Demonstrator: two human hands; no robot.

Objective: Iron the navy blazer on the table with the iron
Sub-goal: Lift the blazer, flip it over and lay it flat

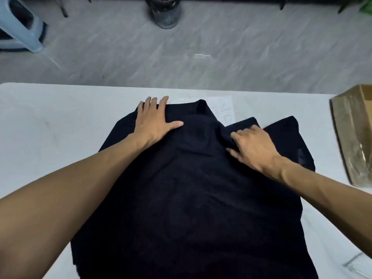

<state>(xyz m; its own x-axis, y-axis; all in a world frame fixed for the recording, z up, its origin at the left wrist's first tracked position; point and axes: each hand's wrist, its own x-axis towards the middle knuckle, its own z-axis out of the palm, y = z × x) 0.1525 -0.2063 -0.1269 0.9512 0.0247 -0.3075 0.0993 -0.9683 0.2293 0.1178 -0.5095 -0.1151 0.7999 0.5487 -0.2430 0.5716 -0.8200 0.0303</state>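
- Light: even, diffuse and moderately bright; the source is out of view.
- Table: near-white, close to overexposed, with only faint surface detail.
- Blazer: underexposed; the folds barely read and most of it is a flat dark mass.
- Shadows: soft and weak, with a thin one along the left hand.
- Glare: a small white streak on the floor; glints on the film over the box.
- Blur: the floor is streaked diagonally; the bin and stool are smeared. The left hand and right hand are reasonably sharp.
- Distortion: the far table edge bows, and the forearms swell towards the lower corners.
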